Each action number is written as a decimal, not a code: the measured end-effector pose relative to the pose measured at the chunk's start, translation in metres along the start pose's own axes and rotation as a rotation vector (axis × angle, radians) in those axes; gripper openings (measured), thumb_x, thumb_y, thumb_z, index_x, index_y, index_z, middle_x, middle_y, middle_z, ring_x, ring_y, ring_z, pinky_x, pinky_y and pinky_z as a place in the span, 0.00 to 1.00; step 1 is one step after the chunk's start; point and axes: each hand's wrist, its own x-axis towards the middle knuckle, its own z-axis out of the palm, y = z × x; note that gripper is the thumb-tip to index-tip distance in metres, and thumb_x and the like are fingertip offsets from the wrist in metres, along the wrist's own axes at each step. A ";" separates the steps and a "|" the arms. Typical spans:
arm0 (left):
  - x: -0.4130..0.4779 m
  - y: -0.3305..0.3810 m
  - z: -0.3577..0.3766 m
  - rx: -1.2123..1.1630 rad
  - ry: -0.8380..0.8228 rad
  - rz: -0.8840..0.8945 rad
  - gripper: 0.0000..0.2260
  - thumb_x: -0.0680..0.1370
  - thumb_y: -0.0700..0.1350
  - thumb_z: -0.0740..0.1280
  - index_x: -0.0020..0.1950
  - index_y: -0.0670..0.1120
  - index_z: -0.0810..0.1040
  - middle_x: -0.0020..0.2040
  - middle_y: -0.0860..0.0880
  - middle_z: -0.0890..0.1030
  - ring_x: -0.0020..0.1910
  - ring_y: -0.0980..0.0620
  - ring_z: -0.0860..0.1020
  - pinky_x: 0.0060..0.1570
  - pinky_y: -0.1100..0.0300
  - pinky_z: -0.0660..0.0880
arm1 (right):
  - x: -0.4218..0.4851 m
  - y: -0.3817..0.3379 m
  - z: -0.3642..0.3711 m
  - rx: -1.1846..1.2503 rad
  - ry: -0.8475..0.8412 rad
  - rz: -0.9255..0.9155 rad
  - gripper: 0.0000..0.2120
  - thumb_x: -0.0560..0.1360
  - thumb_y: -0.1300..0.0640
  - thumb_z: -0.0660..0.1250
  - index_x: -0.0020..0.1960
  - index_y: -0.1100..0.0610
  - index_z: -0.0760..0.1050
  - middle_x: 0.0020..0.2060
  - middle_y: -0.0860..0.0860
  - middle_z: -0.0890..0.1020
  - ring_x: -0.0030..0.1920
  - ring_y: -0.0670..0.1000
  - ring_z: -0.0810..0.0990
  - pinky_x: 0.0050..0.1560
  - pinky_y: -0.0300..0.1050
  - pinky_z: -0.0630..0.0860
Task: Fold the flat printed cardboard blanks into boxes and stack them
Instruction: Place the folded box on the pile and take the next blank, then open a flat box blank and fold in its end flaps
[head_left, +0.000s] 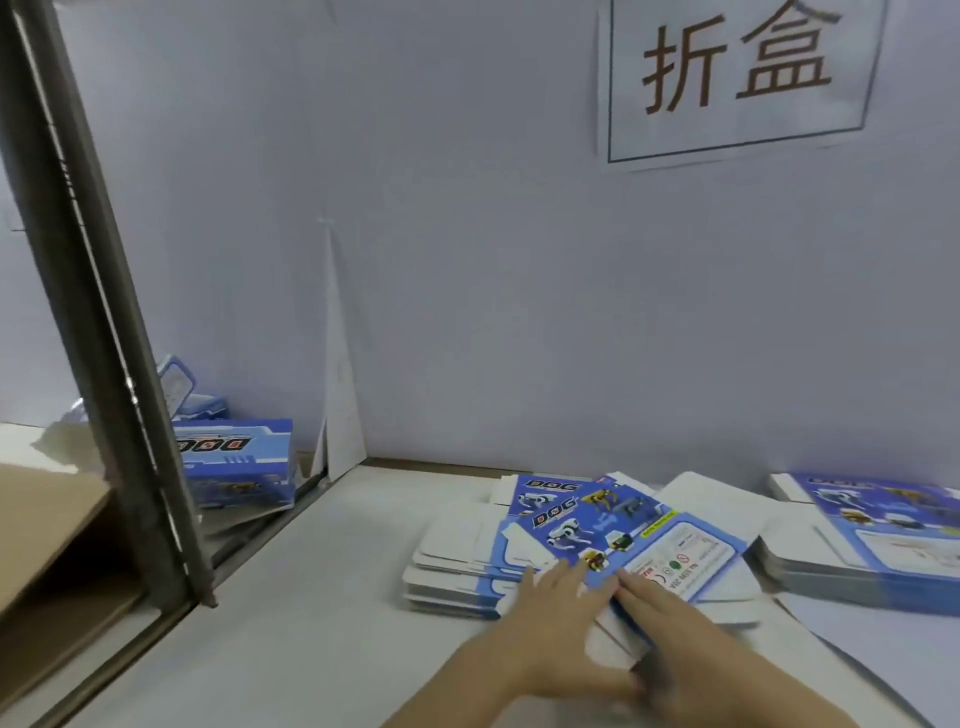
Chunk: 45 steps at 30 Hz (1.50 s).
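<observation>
A stack of flat blue printed cardboard blanks (451, 569) lies on the white table (311, 597). The top blank (613, 525), printed with robot dogs, sits skewed on the stack, its near white flap raised a little. My left hand (545, 618) rests on it with straight fingers. My right hand (675, 639) holds the blank's near edge, fingers on top and thumb hidden below. A second stack of blanks (857, 556) lies at the right. Two folded boxes (236, 462) stand stacked at the back left.
A dark metal post (104, 322) slants across the left side, partly hiding the boxes. A brown cardboard sheet (47, 525) lies beyond it. A white partition wall with a paper sign (737, 83) closes the back of the table.
</observation>
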 end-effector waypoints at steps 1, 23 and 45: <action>0.000 0.010 0.006 0.079 -0.041 -0.037 0.40 0.75 0.65 0.62 0.78 0.56 0.41 0.79 0.46 0.42 0.77 0.47 0.41 0.73 0.41 0.39 | -0.002 0.001 0.001 0.020 -0.045 0.030 0.38 0.76 0.55 0.64 0.78 0.51 0.47 0.78 0.46 0.48 0.77 0.44 0.49 0.70 0.31 0.44; -0.021 0.071 -0.060 -0.330 0.994 -0.052 0.32 0.77 0.67 0.48 0.78 0.53 0.53 0.77 0.55 0.54 0.76 0.57 0.53 0.74 0.58 0.53 | -0.018 -0.003 -0.116 1.227 0.811 0.249 0.16 0.75 0.67 0.65 0.58 0.50 0.76 0.48 0.50 0.85 0.46 0.50 0.85 0.36 0.39 0.80; -0.004 0.087 -0.056 -1.307 0.742 0.151 0.29 0.70 0.65 0.57 0.71 0.59 0.64 0.52 0.57 0.83 0.47 0.56 0.83 0.39 0.64 0.79 | -0.014 -0.050 -0.109 0.962 0.395 0.182 0.37 0.55 0.31 0.70 0.62 0.39 0.68 0.49 0.36 0.82 0.48 0.40 0.82 0.42 0.33 0.79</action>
